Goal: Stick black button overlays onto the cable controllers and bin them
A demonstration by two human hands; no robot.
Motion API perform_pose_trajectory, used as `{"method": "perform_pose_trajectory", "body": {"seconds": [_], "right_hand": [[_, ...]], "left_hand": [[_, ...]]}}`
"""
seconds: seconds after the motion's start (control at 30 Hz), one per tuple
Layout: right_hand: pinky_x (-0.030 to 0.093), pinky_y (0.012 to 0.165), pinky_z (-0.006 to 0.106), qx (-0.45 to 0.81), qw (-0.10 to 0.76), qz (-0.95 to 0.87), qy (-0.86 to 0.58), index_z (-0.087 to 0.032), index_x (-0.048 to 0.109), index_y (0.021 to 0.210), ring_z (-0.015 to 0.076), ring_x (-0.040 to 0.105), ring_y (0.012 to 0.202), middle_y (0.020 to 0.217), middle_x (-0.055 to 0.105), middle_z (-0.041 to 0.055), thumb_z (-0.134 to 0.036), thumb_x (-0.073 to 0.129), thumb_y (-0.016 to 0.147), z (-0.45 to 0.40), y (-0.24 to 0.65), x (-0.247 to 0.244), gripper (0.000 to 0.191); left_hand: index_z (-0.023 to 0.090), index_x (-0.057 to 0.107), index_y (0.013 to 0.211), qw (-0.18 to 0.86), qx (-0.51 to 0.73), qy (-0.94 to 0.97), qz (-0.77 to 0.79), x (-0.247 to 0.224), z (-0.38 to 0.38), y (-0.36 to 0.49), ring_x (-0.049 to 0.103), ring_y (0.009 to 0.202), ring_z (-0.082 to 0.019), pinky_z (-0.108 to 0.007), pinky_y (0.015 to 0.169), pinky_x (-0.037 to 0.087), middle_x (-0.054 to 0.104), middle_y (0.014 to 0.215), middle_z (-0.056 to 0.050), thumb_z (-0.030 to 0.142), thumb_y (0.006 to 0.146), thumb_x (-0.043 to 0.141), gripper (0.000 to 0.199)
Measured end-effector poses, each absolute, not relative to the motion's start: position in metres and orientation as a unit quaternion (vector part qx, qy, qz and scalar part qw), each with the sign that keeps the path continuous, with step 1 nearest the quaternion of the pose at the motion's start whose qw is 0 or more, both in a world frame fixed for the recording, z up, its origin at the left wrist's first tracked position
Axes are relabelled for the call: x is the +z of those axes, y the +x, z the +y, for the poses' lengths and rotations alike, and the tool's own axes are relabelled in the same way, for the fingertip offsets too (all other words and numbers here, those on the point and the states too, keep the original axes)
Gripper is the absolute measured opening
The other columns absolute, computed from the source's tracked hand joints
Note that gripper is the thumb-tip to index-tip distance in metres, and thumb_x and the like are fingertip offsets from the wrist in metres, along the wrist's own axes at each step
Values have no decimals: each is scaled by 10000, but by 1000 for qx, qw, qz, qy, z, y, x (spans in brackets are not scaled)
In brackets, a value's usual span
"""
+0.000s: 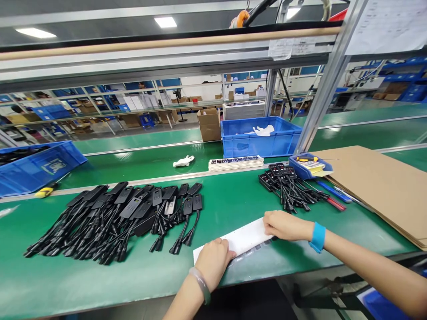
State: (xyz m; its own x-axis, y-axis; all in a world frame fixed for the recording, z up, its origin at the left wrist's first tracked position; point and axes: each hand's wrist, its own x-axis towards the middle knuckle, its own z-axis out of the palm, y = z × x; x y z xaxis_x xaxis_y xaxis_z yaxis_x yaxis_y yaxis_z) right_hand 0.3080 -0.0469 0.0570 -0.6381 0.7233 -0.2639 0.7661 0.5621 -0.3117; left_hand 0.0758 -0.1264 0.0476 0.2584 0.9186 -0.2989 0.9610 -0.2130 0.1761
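Note:
A long white strip [245, 236] lies slanted near the front edge of the green table. My left hand [215, 260], with a bangle at its wrist, is closed on the strip's left part, thumb along the lower edge. The right end is pinched by my right hand [282, 225], which wears a blue wristband. Dark squares show faintly along the strip's lower edge. Left of my hands lies a big pile of black devices with short cables [133, 206]. Behind my right hand is a smaller group of black devices [283, 178], some with red marks.
A stack of label strips [236, 163] and a white glove [183, 161] lie farther back. Blue bins [262, 138] stand behind and at far left. Screwdrivers, pens, a small blue tray [305, 168] and cardboard sheets [376, 186] are at right. A metal post [328, 84] rises there.

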Motion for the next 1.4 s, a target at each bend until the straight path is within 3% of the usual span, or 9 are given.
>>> {"method": "perform_pose_trajectory", "body": {"seconds": [0.13,0.27,0.4,0.63,0.83,1.0,1.1,1.23,1.4], "right_hand": [[387,661,298,-213,60,880,420,-119,663,825,244,612,739,745,670,115,-190,474,868,-48,308,65,206],[395,573,208,-304,85,869,381,-167,685,743,161,619,653,671,681,18,-130,603,757,-48,309,68,91],[392,527,174,-349,85,849,388,-150,702,724,131,609,599,621,670,-4,-168,692,681,-46,313,63,48],[328,474,206,-326,81,833,440,-159,658,547,136,553,514,516,598,-26,-234,802,567,-44,315,50,164],[344,620,268,-246,39,857,452,-147,646,724,218,581,728,724,646,71,-238,587,826,-55,315,52,149],[379,625,219,-316,30,876,364,-176,627,740,157,555,716,805,607,29,-345,608,833,-53,335,57,193],[368,620,222,-326,2,882,341,-177,589,714,149,537,696,785,588,22,-358,560,866,-54,341,56,239],[300,563,252,-230,14,896,381,-191,510,723,162,515,615,692,577,18,-276,411,929,-57,337,50,244],[264,530,256,-209,22,892,400,-207,482,749,176,523,587,646,572,12,-287,402,926,-52,333,44,210]], "left_hand": [[123,625,963,161,-66,785,594,48,-126,72,629,899,-263,-360,781,466,661,971,-109,283,924,431,255],[142,654,861,174,-84,799,570,52,-125,59,640,855,-280,-363,741,472,681,902,-98,315,895,483,246],[144,663,797,185,-101,805,554,54,-123,51,646,820,-305,-371,695,475,686,859,-105,328,873,504,254],[154,654,827,195,-102,805,551,53,-124,51,640,845,-309,-389,719,480,684,893,-96,344,880,491,256],[129,640,867,188,-99,811,544,54,-125,50,638,850,-308,-406,737,484,677,907,-110,325,908,454,274],[121,637,868,181,-94,816,541,52,-127,49,641,841,-310,-411,736,485,679,885,-115,317,915,446,277],[119,631,880,178,-94,813,546,51,-127,50,641,845,-313,-416,738,483,677,895,-120,306,921,433,275],[116,613,907,176,-99,807,556,50,-126,49,638,846,-315,-419,730,479,672,904,-126,280,936,392,277],[137,589,920,192,-104,795,566,56,-126,45,632,809,-284,-377,690,476,663,851,-90,267,943,370,256]]}}
